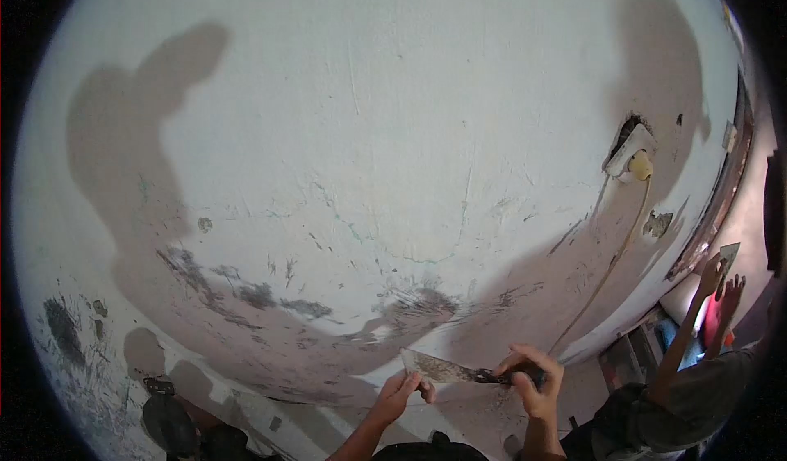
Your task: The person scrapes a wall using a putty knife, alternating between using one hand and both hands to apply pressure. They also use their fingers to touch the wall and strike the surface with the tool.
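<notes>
A wide putty knife with a stained, thin metal blade and a dark handle is held level in front of the wall. My right hand is closed round its handle, at the right. At the other end, the fingers of my left hand pinch the lower corner of the blade. Behind the knife, the white wall is scuffed, with dark smears and greenish cracks low down.
A loose socket plate with a yellowish plug hangs from a hole in the wall, its cord running down. At right, a co-worker raises a scraper. Another person is at lower left. Dark crates stand at right.
</notes>
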A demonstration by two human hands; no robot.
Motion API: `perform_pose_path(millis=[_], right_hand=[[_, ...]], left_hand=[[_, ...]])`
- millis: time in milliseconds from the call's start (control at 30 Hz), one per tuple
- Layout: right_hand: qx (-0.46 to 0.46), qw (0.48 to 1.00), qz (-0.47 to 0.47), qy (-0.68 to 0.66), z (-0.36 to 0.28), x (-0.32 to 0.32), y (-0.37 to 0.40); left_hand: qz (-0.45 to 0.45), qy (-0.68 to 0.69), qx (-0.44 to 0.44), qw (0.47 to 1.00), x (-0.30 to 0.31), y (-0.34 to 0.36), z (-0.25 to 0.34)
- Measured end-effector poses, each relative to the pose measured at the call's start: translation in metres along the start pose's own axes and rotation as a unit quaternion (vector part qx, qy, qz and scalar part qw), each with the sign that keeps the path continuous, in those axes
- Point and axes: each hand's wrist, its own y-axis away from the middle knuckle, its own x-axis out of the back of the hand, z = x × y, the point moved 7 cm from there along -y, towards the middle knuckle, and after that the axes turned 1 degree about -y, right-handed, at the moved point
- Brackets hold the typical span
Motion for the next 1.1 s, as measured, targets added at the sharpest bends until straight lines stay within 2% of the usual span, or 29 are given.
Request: perform_pose_path(millis=[33, 67, 133, 167, 200, 267, 333, 400, 533, 600, 667, 700, 733, 767, 833, 867, 933, 967, 1000, 1067, 1100], right_hand=[[0.096, 0.99, 0.05, -0.088, -0.005, 0.004, 0.0], [0.095, 0.99, 0.051, -0.091, -0.001, 0.001, -0.004], [0.201, 0.954, 0.09, -0.203, -0.013, -0.006, -0.012], [0.116, 0.918, 0.106, -0.364, -0.017, -0.021, -0.017], [0.115, 0.917, 0.106, -0.368, -0.015, -0.017, -0.02], [0.091, 0.9, -0.041, -0.424, -0.025, -0.029, -0.032], [0.124, 0.891, -0.048, -0.434, -0.045, -0.025, -0.049], [0.241, 0.878, -0.009, -0.413, -0.065, -0.006, -0.058], [0.281, 0.861, 0.018, -0.423, -0.07, 0.008, -0.089], [0.32, 0.871, 0.021, -0.372, -0.076, 0.021, -0.095], [0.354, 0.852, 0.05, -0.382, -0.085, 0.034, -0.098], [0.382, 0.831, 0.036, -0.402, -0.093, 0.039, -0.098], [0.409, 0.809, 0.022, -0.422, -0.097, 0.043, -0.096], [0.409, 0.809, 0.023, -0.422, -0.093, 0.037, -0.096], [0.371, 0.819, 0.154, -0.41, -0.07, 0.028, -0.097], [0.37, 0.819, 0.154, -0.41, -0.071, 0.019, -0.097], [0.325, 0.855, 0.056, -0.4, -0.075, -0.006, -0.103], [0.354, 0.821, 0.073, -0.441, -0.073, 0.005, -0.094], [0.355, 0.821, 0.073, -0.442, -0.075, 0.008, -0.092], [0.41, 0.818, 0.145, -0.377, -0.092, 0.019, -0.081], [0.372, 0.818, 0.191, -0.395, -0.074, 0.014, -0.085]], left_hand=[[-0.024, 0.02, 0.006, 0.999, -0.008, 0.001, -0.001], [-0.048, 0.041, 0.013, 0.998, -0.016, 0.001, -0.003], [-0.078, 0.056, 0.007, 0.995, -0.031, 0.0, -0.009], [-0.085, 0.013, 0.02, 0.996, -0.038, 0.001, -0.012], [-0.093, -0.032, 0.03, 0.995, -0.043, 0.0, -0.013], [-0.091, -0.042, 0.022, 0.995, -0.043, 0.001, -0.013], [-0.099, -0.026, 0.003, 0.995, -0.038, 0.005, -0.014], [-0.072, -0.038, 0.006, 0.997, -0.027, 0.013, -0.012], [0.017, -0.056, 0.05, 0.997, 0.007, 0.037, -0.027], [0.034, -0.047, 0.041, 0.997, 0.018, 0.052, -0.034], [0.107, -0.043, 0.097, 0.989, 0.035, 0.067, -0.046], [0.106, -0.042, 0.098, 0.989, 0.037, 0.07, -0.049], [0.119, -0.038, 0.055, 0.991, 0.038, 0.074, -0.042], [0.132, -0.035, 0.012, 0.991, 0.04, 0.077, -0.036], [0.149, -0.062, 0.013, 0.987, 0.058, 0.083, -0.057], [0.165, -0.089, 0.012, 0.982, 0.061, 0.083, -0.057], [0.189, -0.074, 0.011, 0.979, 0.054, 0.083, -0.045], [0.212, -0.061, 0.006, 0.975, 0.052, 0.082, -0.035], [0.212, -0.062, 0.005, 0.975, 0.051, 0.08, -0.03], [0.202, -0.07, -0.014, 0.977, 0.049, 0.078, -0.023], [0.204, -0.07, -0.014, 0.976, 0.05, 0.079, -0.023]])
